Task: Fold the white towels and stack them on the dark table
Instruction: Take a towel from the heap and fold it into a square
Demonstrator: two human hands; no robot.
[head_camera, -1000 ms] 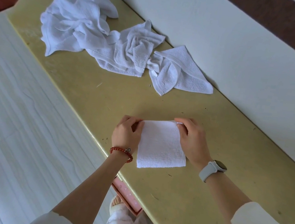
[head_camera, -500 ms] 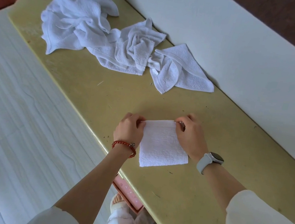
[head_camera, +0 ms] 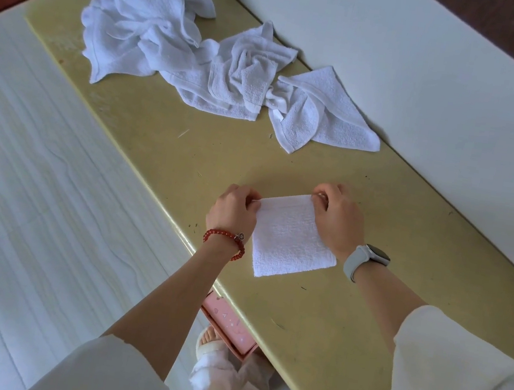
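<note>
Head view: a folded white towel (head_camera: 292, 238) lies flat on the yellow counter (head_camera: 349, 307), close to its near edge. The left hand (head_camera: 234, 213) pinches the towel's far left corner between thumb and fingers, and the right hand (head_camera: 338, 221) pinches the far right corner the same way; both are closed on the cloth, their heels resting along its sides. A red bead bracelet (head_camera: 225, 243) circles the left wrist and a watch (head_camera: 367, 260) with a pale strap the right. Farther along the counter, well apart from the hands, a heap (head_camera: 202, 55) of crumpled white towels sprawls against the pale wall (head_camera: 431, 70). A pink box (head_camera: 227, 326) shows under the counter's edge, beside a slippered foot (head_camera: 211, 344) on the light floor (head_camera: 34, 196).
</note>
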